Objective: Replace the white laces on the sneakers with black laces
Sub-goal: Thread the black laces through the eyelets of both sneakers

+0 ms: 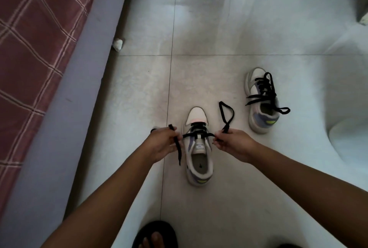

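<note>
Head view, both hands' fingers (175, 137) seemingly pinching black lace (199, 135) ends, sneaker (199, 148) between.

Between my left grip (167, 142) and right grip (229, 142) sits the near sneaker (199, 160) on the floor (219, 28), its lace (197, 134) stretched across to both. The second sneaker (262, 102) lies beyond my right grip; the bed (39, 48) runs left of my left.
</note>
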Motion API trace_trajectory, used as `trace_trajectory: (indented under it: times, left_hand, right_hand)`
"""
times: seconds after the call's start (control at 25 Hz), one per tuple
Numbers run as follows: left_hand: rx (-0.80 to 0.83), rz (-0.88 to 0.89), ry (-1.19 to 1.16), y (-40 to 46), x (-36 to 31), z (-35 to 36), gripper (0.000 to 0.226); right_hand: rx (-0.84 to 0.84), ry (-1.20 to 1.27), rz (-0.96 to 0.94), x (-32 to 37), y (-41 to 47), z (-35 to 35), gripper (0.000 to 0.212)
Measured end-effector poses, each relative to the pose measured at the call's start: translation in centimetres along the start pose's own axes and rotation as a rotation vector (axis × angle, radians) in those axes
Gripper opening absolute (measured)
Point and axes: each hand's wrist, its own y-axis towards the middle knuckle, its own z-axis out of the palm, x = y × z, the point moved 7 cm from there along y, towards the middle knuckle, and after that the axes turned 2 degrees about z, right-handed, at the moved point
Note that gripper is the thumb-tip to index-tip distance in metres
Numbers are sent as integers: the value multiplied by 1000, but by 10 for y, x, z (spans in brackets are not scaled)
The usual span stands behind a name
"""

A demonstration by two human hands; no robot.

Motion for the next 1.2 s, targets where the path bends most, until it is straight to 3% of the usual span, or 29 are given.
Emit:
trace_trajectory:
  times: [0.08, 0.16, 0.36, 0.48, 0.64, 0.76, 0.84, 0.96, 1.08, 1.2]
  left_hand:
    - [28, 38, 59, 0, -2, 9, 24]
    - [-12, 84, 51, 1, -3, 9, 23]
    - [-21, 66, -277, 9, -2, 0, 12]
    - [-83, 125, -360, 16, -1, -11, 8]
    - [-43, 107, -297, 19, 9, -4, 11]
    - [-112, 137, -274, 22, 12, -8, 21]
    - [-124, 147, -274, 23, 13, -11, 16]
    - [-159, 127, -78, 23, 22, -13, 12]
    - [-244, 227, 391, 30, 22, -12, 31]
    - [-199, 242, 578, 37, 20, -1, 41]
  right_hand:
    - [-19, 50, -45, 2, 0, -1, 15]
    - [-43, 36, -76, 5, 0, -5, 17]
    - [-131, -133, -139, 0, 2, -10, 17]
    - [-153, -139, -197, 2, 3, -7, 17]
    - [-145, -166, -262, 8, 3, -3, 18]
    - [-156, -207, -286, 8, 3, -4, 18]
    - [-182, -307, -349, 11, 3, -5, 16]
    - [-211, -535, -440, 17, 3, -1, 11]
    - [-181, -466, -408, 12, 5, 0, 15]
    - [-189, -444, -360, 4, 8, -3, 11]
